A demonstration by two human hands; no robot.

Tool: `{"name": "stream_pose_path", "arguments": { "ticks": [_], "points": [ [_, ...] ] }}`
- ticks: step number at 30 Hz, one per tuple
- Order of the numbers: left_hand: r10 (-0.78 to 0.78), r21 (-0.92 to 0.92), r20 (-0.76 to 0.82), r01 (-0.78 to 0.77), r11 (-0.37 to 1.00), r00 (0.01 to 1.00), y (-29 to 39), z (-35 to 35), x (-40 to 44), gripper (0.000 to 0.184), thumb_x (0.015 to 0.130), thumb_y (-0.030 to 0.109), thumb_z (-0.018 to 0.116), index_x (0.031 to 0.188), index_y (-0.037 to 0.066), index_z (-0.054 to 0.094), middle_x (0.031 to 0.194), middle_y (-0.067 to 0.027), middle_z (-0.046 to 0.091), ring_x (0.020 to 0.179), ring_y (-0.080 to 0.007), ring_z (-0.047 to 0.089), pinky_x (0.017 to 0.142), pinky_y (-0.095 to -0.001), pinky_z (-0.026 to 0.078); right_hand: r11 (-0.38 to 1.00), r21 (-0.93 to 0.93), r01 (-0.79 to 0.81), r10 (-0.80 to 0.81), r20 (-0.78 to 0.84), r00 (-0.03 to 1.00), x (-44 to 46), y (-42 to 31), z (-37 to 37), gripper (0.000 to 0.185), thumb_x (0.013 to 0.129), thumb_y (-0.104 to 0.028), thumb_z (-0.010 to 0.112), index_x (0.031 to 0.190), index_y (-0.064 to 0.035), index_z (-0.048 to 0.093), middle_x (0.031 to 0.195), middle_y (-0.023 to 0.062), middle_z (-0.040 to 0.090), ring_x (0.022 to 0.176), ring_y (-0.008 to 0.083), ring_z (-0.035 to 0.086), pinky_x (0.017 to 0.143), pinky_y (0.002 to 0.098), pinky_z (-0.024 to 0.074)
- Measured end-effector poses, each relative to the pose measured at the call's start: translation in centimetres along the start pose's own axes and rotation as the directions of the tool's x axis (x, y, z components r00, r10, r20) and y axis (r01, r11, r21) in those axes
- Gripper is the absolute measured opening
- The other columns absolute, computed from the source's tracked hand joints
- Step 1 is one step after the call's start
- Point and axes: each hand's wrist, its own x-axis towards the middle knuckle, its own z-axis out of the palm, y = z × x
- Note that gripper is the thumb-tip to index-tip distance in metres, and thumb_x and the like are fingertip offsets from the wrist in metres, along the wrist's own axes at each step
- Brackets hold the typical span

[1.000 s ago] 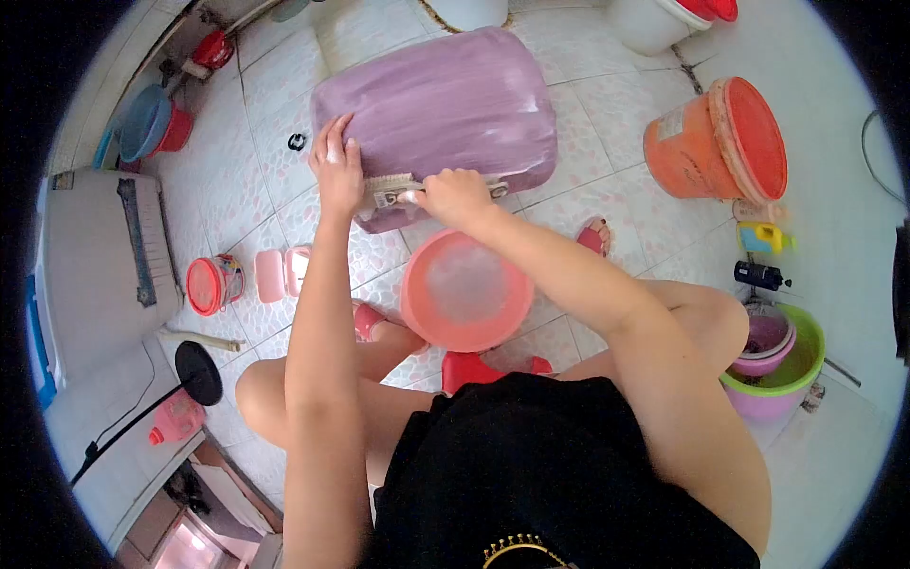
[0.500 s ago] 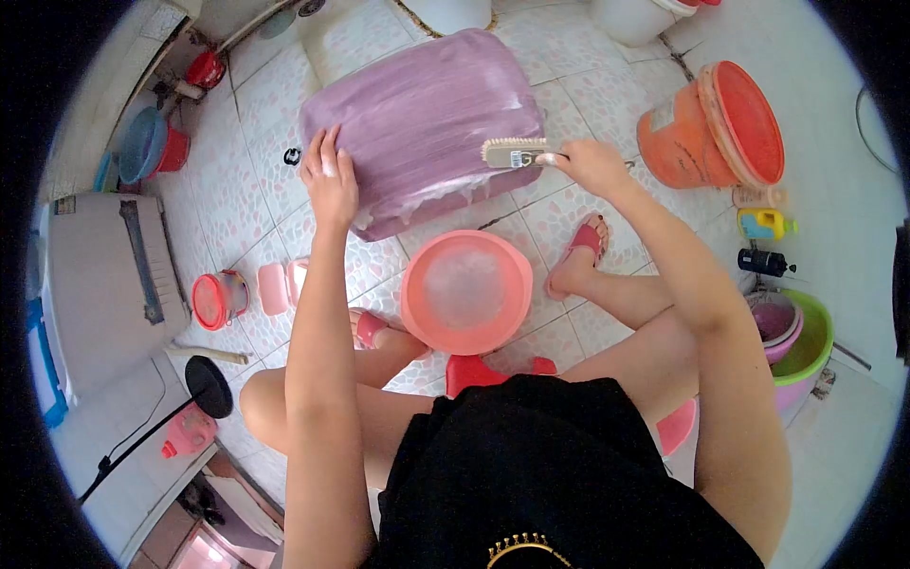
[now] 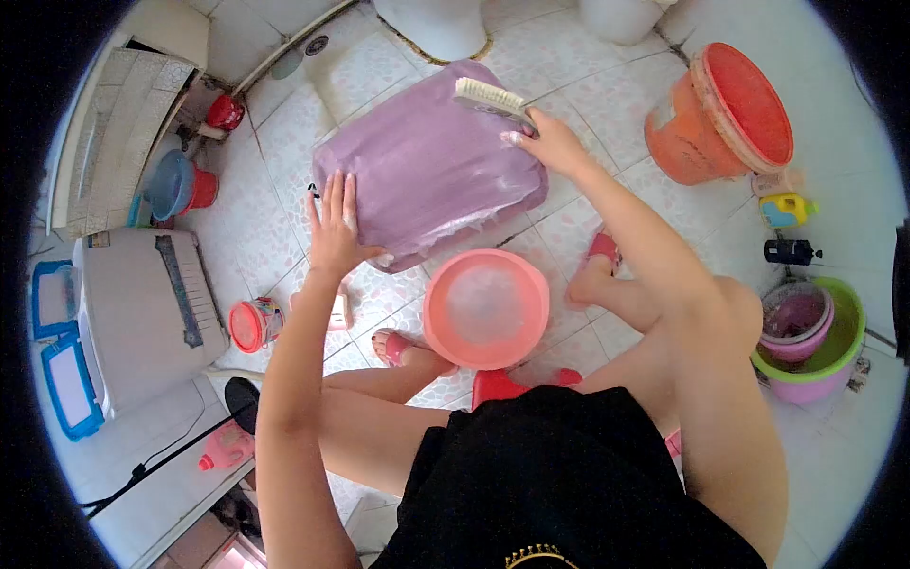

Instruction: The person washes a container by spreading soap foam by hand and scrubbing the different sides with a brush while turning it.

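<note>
A purple rectangular item (image 3: 427,161), streaked with white suds along its near edge, lies on the tiled floor. My left hand (image 3: 336,228) rests on its near left corner with fingers spread. In my right hand (image 3: 550,142) is a scrub brush (image 3: 493,100) with pale bristles, held by its handle over the far right part of the purple item. White foam clings to my right thumb. Just below the purple item stands a pink basin (image 3: 486,309) with cloudy water.
An orange bucket (image 3: 706,123) stands at the right, near a yellow bottle (image 3: 787,210), a black bottle (image 3: 791,251) and a green basin (image 3: 848,332). On the left are a white washing machine (image 3: 142,313) and a small red-lidded bucket (image 3: 251,325).
My right hand with the brush has moved from the near edge to the right side, then to the far right part. My left fingers have spread; the view has shifted.
</note>
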Motion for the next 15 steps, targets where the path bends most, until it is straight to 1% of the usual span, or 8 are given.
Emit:
{"name": "stream_pose_path", "arguments": {
  "ticks": [3,5,6,9,12,14,15],
  "points": [
    [-0.03,-0.062,-0.052,0.027,0.998,0.998,0.2,1.1,1.0,0.137,0.043,0.048,0.092,0.149,-0.003,0.022,0.156,-0.02,0.029,0.146,-0.0333,0.025,0.12,-0.0527,0.017,0.99,0.137,-0.031,0.031,0.002,1.0,0.5,0.1,1.0,0.066,0.084,-0.05,0.072,0.124,-0.0004,0.056,0.097,0.0151,0.07,0.091,0.0295,0.068,0.079,0.0387,0.0521],
    [-0.062,-0.113,-0.079,0.053,0.992,0.995,1.0,0.8,2.3,0.135,0.045,0.049,0.092,0.148,-0.005,0.024,0.154,-0.0216,0.031,0.145,-0.0343,0.027,0.12,-0.0505,0.018,0.975,0.223,-0.001,0.004,-0.013,1.0,0.7,0.1,1.1,0.065,0.085,-0.046,0.072,0.126,0.0008,0.055,0.096,0.0155,0.07,0.088,0.0275,0.067,0.078,0.0379,0.0517],
    [-0.054,-0.138,-0.066,0.045,0.989,0.996,1.2,0.8,2.9,0.133,0.046,0.05,0.091,0.147,-0.006,0.025,0.154,-0.0222,0.032,0.145,-0.0348,0.028,0.12,-0.0491,0.02,0.964,0.265,0.014,-0.008,-0.024,1.0,0.8,0.2,1.2,0.064,0.086,-0.044,0.072,0.128,0.0014,0.055,0.095,0.0158,0.069,0.086,0.0266,0.067,0.077,0.0374,0.0516],
    [-0.013,-0.191,-0.063,0.001,0.982,0.998,1.5,0.5,5.5,0.129,0.049,0.053,0.089,0.146,-0.007,0.028,0.152,-0.0236,0.034,0.144,-0.036,0.03,0.12,-0.0454,0.024,0.986,0.164,-0.018,0.006,0.075,0.997,2.0,0.9,1.2,0.063,0.088,-0.041,0.072,0.131,0.0015,0.054,0.095,0.0152,0.068,0.083,0.0241,0.064,0.078,0.0361,0.0507],
    [0.058,-0.207,-0.096,-0.077,0.975,0.994,2.7,0.7,7.8,0.128,0.051,0.057,0.087,0.146,-0.007,0.029,0.153,-0.0242,0.033,0.144,-0.0363,0.031,0.119,-0.0438,0.027,0.922,0.365,0.127,-0.115,-0.056,0.992,2.5,2.3,2.9,0.063,0.088,-0.041,0.071,0.131,0.0022,0.053,0.092,0.015,0.067,0.08,0.0236,0.062,0.076,0.0356,0.0502],
    [0.111,-0.226,-0.127,-0.138,0.964,0.986,3.8,1.0,9.5,0.128,0.053,0.059,0.085,0.146,-0.008,0.029,0.153,-0.0244,0.033,0.143,-0.0362,0.031,0.119,-0.0442,0.027,0.94,0.332,0.074,-0.075,-0.012,0.997,2.7,2.2,2.6,0.063,0.088,-0.041,0.071,0.13,0.0026,0.054,0.092,0.0147,0.067,0.08,0.0234,0.062,0.075,0.0359,0.0499],
    [0.117,-0.226,-0.125,-0.144,0.964,0.985,4.5,1.1,10.4,0.128,0.054,0.06,0.085,0.146,-0.008,0.028,0.153,-0.0244,0.032,0.143,-0.0362,0.031,0.119,-0.0438,0.027,0.949,0.313,0.045,-0.051,0.011,0.999,2.7,2.2,2.6,0.063,0.088,-0.041,0.072,0.13,0.0027,0.054,0.092,0.0146,0.067,0.08,0.0233,0.062,0.075,0.036,0.0498]
  ]
}}
